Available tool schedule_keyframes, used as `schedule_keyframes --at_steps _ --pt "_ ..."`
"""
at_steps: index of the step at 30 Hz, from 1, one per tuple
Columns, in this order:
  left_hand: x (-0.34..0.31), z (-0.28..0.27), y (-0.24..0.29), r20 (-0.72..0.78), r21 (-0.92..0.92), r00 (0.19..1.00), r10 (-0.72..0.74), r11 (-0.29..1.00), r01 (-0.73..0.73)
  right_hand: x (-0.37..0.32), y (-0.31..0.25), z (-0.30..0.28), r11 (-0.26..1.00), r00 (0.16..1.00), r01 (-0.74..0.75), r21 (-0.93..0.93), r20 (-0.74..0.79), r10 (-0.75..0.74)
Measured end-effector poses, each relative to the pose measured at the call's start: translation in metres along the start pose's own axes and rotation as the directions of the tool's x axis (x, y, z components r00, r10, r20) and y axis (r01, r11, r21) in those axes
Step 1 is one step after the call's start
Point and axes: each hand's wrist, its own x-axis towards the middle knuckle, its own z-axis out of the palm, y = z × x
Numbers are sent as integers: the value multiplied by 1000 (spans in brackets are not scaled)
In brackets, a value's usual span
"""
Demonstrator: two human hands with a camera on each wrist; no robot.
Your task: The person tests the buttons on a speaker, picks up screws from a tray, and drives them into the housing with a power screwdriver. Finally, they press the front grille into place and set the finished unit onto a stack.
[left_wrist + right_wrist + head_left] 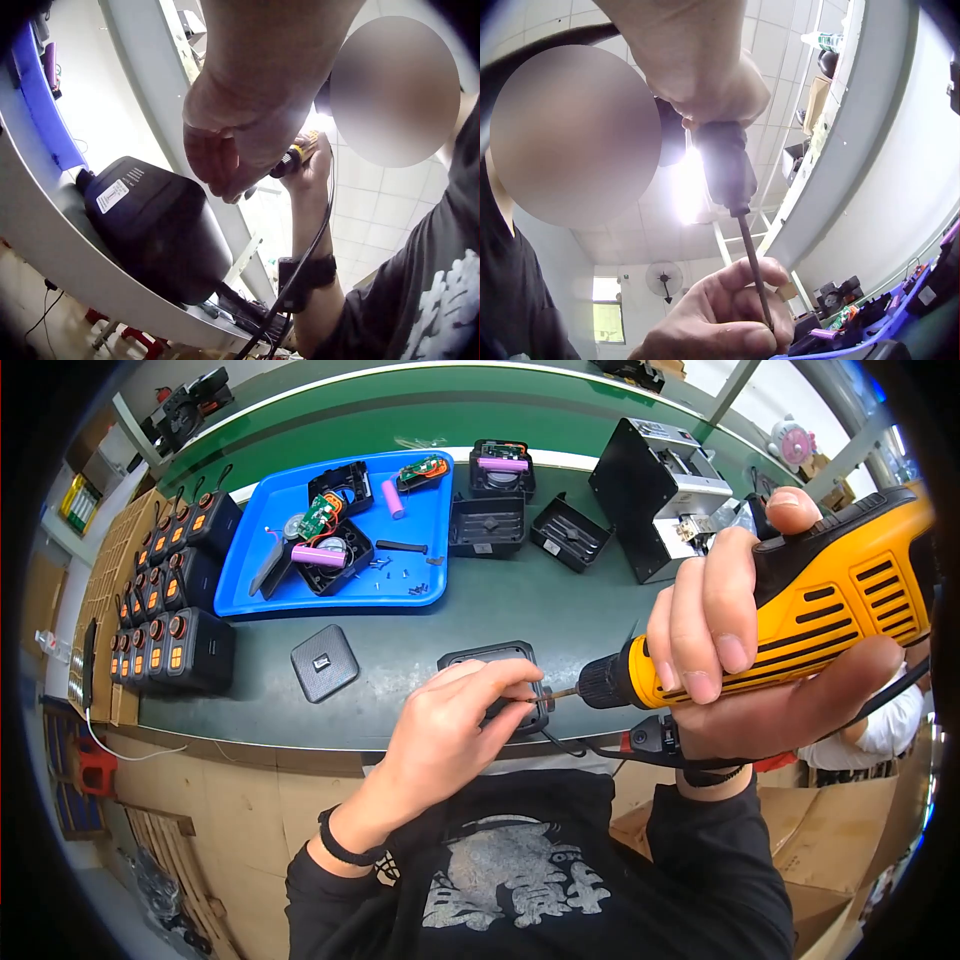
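Note:
In the head view my right hand (715,620) grips a yellow and black power drill (840,605), held roughly level and pointing left. A long thin screwdriver bit (566,693) sticks out of its black chuck (606,682). The thumb and fingertips of my left hand (435,735) pinch at the tip of this bit; anything small between them is hidden. Below both hands a black housing (462,657) lies near the table's front edge, partly covered by my left hand. The left wrist view shows that black housing (161,225) with a white label on it.
A blue tray (285,598) holds circuit boards, purple battery cells and loose screws. A square black cover (325,663) lies nearer. Rows of black devices (195,650) stand left; open black shells (487,525) and a black and silver machine (640,500) are behind.

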Motion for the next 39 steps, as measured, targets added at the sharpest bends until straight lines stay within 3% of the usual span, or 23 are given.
schedule_keyframes --at_steps 11,14,16,19,22,28,34,39 --pt "13 7 -7 27 62 999 23 998 -25 2 2 2 981 998 -68 -184 -12 67" --pt "15 2 0 56 139 998 -2 990 -6 3 4 -1 967 994 -107 -229 -21 105" --pt "17 0 4 -9 207 1000 26 978 -23 5 9 -4 977 995 -101 -190 -30 97" --pt "13 -2 -2 70 265 997 -13 964 -6 7 13 -4 899 997 -72 -432 -23 69" --pt "9 -2 -7 188 323 979 -82 946 17 10 21 -9 925 999 -50 -376 -6 52" --pt "3 3 -15 285 408 946 -152 913 24 15 33 -10 915 1000 -14 -404 -1 15" --pt "5 8 -11 293 474 927 -233 878 71 16 40 -7 879 999 -38 -475 -11 37" --pt "4 11 -14 259 449 946 -195 891 60 15 48 -7 860 999 -48 -508 -24 42"
